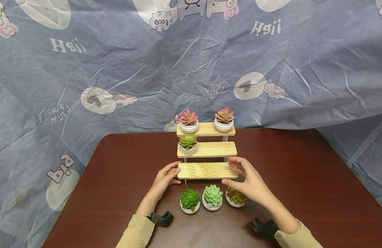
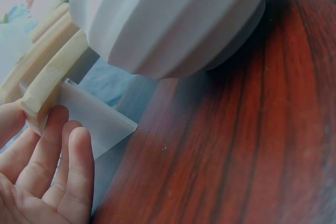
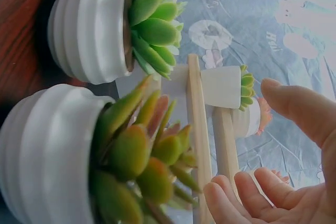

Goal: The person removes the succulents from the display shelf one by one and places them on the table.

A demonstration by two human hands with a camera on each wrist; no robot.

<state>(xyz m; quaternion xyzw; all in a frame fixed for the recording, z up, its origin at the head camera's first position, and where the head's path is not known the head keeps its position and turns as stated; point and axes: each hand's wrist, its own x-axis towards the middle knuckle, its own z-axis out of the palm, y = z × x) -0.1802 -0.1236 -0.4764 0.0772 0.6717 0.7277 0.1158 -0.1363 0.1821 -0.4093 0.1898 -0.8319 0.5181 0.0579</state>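
Observation:
A three-tier wooden display stand (image 1: 208, 171) with pale boards stands on the table. At the left end of its lowest board, my left hand (image 1: 163, 179) pinches the wood, thumb above and fingers below, beside a translucent side panel (image 2: 100, 119). My right hand (image 1: 251, 181) is by the board's right end, thumb and fingers spread apart with nothing between them. In front of the stand are a dark green potted succulent (image 1: 190, 199), a pale green one (image 1: 213, 196) and a reddish-green one (image 1: 236, 197), the last partly hidden under my right hand.
Two pink potted succulents (image 1: 188, 119) sit on the top board, one at each end. On the middle board's left stands a green succulent in a white angular pot (image 1: 188, 144). Behind the dark brown table (image 1: 132, 155) hangs a blue-grey printed cloth (image 1: 166, 79).

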